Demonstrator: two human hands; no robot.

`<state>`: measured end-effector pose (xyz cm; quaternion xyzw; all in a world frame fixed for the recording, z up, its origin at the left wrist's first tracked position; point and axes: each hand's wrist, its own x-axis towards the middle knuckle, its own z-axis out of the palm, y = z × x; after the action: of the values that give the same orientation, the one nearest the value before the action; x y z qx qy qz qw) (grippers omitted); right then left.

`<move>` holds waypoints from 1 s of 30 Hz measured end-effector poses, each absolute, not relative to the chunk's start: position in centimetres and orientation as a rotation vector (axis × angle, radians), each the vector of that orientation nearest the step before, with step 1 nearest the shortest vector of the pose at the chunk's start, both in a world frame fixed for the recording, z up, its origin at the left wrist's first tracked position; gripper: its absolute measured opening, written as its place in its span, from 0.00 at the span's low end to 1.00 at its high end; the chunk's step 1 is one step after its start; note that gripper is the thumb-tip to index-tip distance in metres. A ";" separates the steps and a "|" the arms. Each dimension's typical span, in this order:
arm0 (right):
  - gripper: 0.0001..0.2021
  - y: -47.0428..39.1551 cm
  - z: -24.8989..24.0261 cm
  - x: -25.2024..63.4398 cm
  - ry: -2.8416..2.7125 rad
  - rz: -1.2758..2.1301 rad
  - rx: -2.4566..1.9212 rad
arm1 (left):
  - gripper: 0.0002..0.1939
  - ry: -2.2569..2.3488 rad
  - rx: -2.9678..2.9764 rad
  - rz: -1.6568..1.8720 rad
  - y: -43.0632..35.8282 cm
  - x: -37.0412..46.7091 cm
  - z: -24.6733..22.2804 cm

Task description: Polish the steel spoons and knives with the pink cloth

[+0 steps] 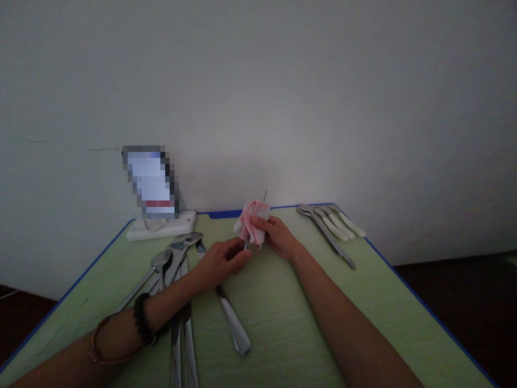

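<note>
A pink and white cloth [254, 222] is bunched in my right hand [277, 234], wrapped around a thin metal utensil [265, 195] whose tip sticks out above it. My left hand [224, 261] is closed on the lower end of that utensil, just below the cloth; which kind of utensil it is stays hidden. Under and beside my left forearm lies a loose pile of metal spoons and other cutlery [162, 261]. One metal handle [234, 326] points toward the front, right of the pile.
The green table [283, 334] has a blue edge and stands against a wall. At the back right lie white-handled utensils [333, 223] and long metal ones [327, 237]. A blurred phone [150, 183] leans on a white device [161, 226] at the back left.
</note>
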<state>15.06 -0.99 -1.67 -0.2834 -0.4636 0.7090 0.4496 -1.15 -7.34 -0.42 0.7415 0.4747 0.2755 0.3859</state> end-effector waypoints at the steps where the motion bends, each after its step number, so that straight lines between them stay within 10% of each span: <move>1: 0.16 -1.0 -1.6 15.1 -1.131 1.752 -0.702 | 0.16 1.199 1.901 0.688 -7.4 -1.1 -0.4; 30: 0.15 -0.8 -1.5 15.1 -1.189 1.820 -0.656 | 0.18 1.085 1.845 0.728 -7.6 -1.4 -0.8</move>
<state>15.12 -0.81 -1.54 -0.2620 -0.4748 0.7266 0.4218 -1.43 -7.57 -0.79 0.7383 0.4340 0.2913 0.4262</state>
